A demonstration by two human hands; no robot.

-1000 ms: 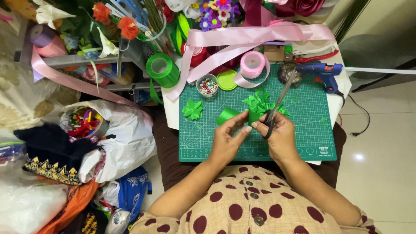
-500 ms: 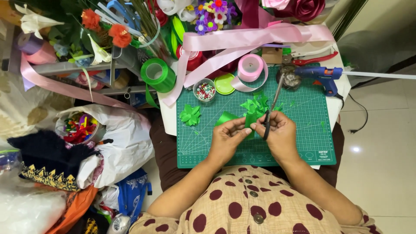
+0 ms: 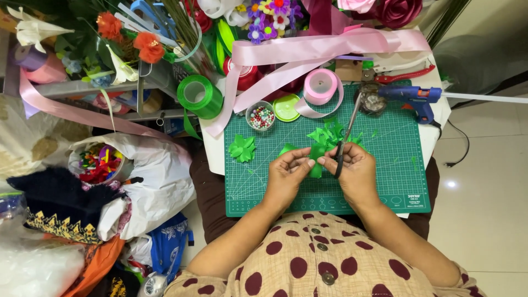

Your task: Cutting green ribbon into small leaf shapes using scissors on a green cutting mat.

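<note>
- Since the earlier frames, both hands have drawn closer together, and the loose loop of green ribbon strip (image 3: 315, 159) that stood out to the left now looks mostly folded in between them, over the middle of the green cutting mat (image 3: 385, 165).
- Left hand (image 3: 286, 176) pinches the strip's left side, thumb and fingers (image 3: 304, 163) pressed together on it.
- Right hand (image 3: 355, 173) pinches the strip's right edge with its thumb and forefinger while the other fingers are closed around the black handles of the scissors (image 3: 346, 129), whose blades point away toward the far side; whether the blades are parted I cannot tell.
- Judging from the tighter fold, the strip seems to be being shaped, not cut, at this instant.
- Just beyond the hands lies a pile of cut green ribbon petals (image 3: 328, 132); a finished green ribbon flower (image 3: 242, 147) sits to the left on the mat.
- Farther off are a small bowl of coloured beads (image 3: 261, 116), a green lid (image 3: 287, 108), a pink ribbon roll (image 3: 320, 86) and a blue glue gun (image 3: 412, 98) at the far right.
- A green ribbon roll (image 3: 199, 94) hangs off the worktop's (image 3: 215, 151) far left corner.
</note>
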